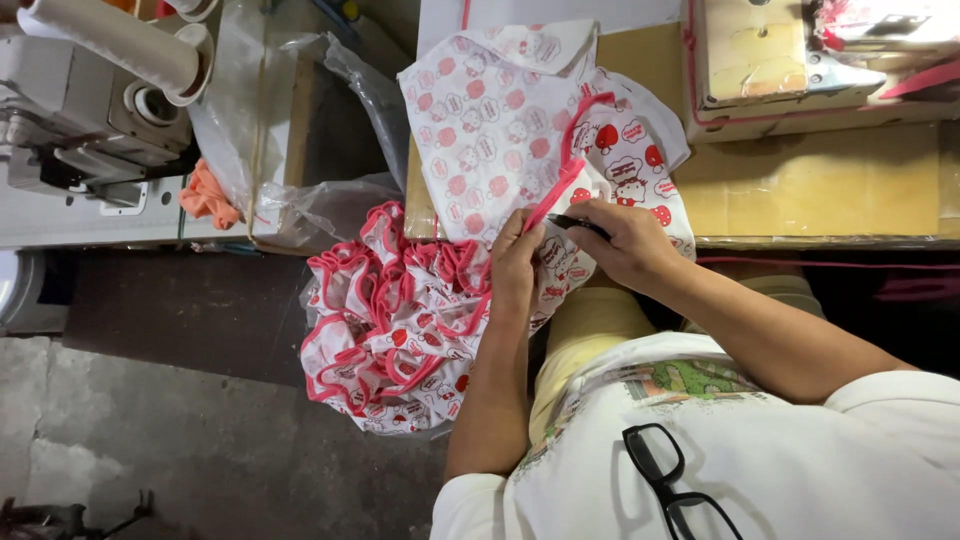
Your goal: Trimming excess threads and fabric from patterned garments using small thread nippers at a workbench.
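Your right hand (625, 240) closes its fingers around a small dark tool (575, 223); its tip is too small to make out. Your left hand (517, 262) pinches the printed white fabric piece with pink binding (520, 130), which drapes off the near edge of the wooden table (820, 185). Left of your arm, a heap of similar trimmed pieces (385, 320) hides whatever it rests on. A sewing machine (85, 110) sits far left, cut off by the frame, and black glasses (665, 480) hang on your shirt.

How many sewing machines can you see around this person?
2. One grey sewing machine sits at the top left, beside a white thread cone. Another cream sewing machine stands at the top right on the wooden table. Others may lie out of view.
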